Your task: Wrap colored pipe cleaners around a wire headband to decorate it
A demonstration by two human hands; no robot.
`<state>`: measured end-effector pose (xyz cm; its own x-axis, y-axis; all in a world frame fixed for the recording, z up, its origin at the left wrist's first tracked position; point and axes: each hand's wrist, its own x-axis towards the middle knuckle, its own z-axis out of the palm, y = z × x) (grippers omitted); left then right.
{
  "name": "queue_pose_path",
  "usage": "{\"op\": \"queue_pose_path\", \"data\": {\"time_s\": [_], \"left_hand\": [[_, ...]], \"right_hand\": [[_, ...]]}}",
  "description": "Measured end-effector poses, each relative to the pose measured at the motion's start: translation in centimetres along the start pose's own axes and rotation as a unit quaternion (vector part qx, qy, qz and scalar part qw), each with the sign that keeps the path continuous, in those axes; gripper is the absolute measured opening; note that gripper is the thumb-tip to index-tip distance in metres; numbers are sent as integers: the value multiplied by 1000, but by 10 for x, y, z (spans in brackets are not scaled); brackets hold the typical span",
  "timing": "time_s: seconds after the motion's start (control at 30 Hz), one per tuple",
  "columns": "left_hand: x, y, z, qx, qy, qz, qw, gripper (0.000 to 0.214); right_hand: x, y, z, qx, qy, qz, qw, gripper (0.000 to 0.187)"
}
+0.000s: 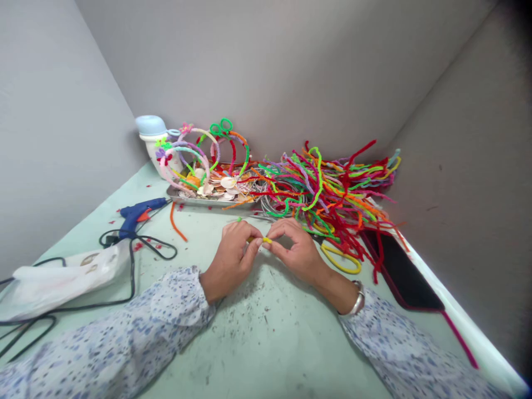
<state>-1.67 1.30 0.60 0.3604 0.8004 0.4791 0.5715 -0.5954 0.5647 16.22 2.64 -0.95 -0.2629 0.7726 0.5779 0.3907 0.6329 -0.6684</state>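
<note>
My left hand (233, 252) and my right hand (293, 249) meet at the middle of the pale green table (266, 338). Both pinch a short yellow pipe cleaner piece (262, 240) between thumb and fingers, one hand at each end. A small green bit (239, 220) shows just above my left knuckles. Behind my hands lies a big heap of pipe cleaners (328, 188) in several colours. Yellow-handled scissors (341, 257) lie just right of my right hand. I wear a watch on my right wrist.
A metal tray (208, 200) with shells and wrapped headbands (199, 149) stands at the back, next to a white and blue bottle (152, 141). A blue glue gun (139, 213) with black cable, a white plastic bag (62, 277), a loose orange pipe cleaner (177, 224) and a dark phone (401, 269) lie around. Grey walls enclose the table.
</note>
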Motion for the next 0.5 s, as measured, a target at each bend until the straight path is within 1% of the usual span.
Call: {"op": "queue_pose_path", "data": {"time_s": [0.3,0.4,0.5], "left_hand": [[0,-2,1,6,-7,8,1000,11],[0,-2,1,2,-6,8,1000,11],[-1,-2,1,-4,0,3,1000,12]], "right_hand": [[1,5,0,87,-25,57,994,12],[0,6,1,86,-26,69,994,11],[-1,5,1,61,-10,65,996,11]]}}
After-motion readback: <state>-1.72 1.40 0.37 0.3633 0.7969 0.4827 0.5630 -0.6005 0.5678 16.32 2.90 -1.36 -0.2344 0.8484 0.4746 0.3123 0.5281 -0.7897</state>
